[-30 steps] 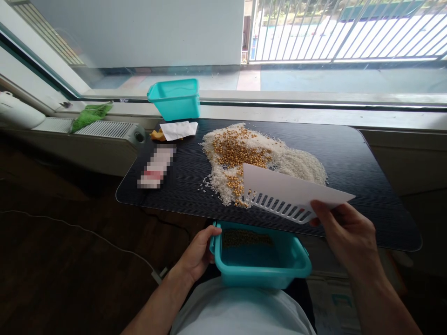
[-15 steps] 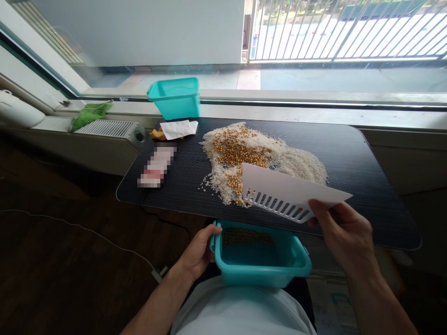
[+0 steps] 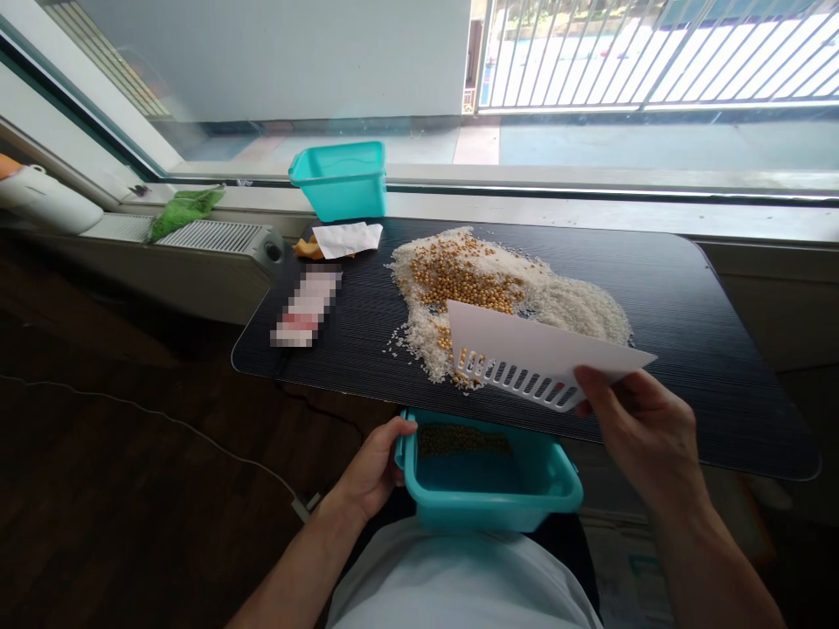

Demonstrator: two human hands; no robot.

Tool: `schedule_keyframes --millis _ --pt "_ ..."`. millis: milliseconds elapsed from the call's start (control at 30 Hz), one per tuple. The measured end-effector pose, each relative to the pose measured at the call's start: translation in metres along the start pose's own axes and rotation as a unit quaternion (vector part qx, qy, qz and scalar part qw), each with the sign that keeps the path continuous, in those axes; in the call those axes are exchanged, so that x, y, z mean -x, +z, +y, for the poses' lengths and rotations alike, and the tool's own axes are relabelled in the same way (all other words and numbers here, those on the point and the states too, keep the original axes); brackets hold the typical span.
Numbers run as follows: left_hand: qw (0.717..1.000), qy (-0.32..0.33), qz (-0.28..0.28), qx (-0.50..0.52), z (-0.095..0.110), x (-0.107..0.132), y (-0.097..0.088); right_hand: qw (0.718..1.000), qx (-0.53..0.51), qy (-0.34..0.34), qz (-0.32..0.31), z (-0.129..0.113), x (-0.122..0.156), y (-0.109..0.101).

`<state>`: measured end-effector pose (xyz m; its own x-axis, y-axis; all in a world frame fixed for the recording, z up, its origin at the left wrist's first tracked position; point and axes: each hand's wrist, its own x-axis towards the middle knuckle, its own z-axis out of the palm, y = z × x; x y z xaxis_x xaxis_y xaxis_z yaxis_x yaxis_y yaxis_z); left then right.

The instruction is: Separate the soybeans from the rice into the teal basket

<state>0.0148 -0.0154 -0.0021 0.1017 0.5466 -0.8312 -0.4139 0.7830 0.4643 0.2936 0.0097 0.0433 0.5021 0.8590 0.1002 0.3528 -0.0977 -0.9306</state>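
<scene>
Right fingers (image 3: pixel 593 386) pinching scraper (image 3: pixel 524 334) near beans (image 3: pixel 468 284); left fingers (image 3: pixel 402 427) gripping tub (image 3: pixel 491 507) below surface (image 3: pixel 695 349) edge. Slots (image 3: pixel 519 378) best held low, tub level.

A thin white slotted sheet (image 3: pixel 517 336) is held tilted, its row of oblong slots along the lower edge, in front of a spread heap of white rice (image 3: pixel 580 310) mixed with round golden beans (image 3: pixel 459 279) on a dark tabletop (image 3: pixel 714 367). Below the table's near edge, an open teal bin (image 3: pixel 491 513) sits upright, small dark-green grains (image 3: pixel 459 439) gathered along its far side.
</scene>
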Motion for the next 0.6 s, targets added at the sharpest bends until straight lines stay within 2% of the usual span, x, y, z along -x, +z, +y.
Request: schedule_keyframes --millis 233,433,600 --pt "1.000 0.005 -0.001 -0.006 -0.001 0.000 0.000 1.000 0.015 -0.006 -0.022 -0.006 0.002 -0.001" --pt "1.000 0.002 -0.008 -0.003 -0.001 -0.001 -0.001 1.000 0.016 0.009 -0.007 -0.004 0.001 -0.004" --pt "1.000 0.006 0.001 -0.008 0.001 0.002 0.002 1.000 0.012 0.011 -0.025 -0.018 0.008 0.000"
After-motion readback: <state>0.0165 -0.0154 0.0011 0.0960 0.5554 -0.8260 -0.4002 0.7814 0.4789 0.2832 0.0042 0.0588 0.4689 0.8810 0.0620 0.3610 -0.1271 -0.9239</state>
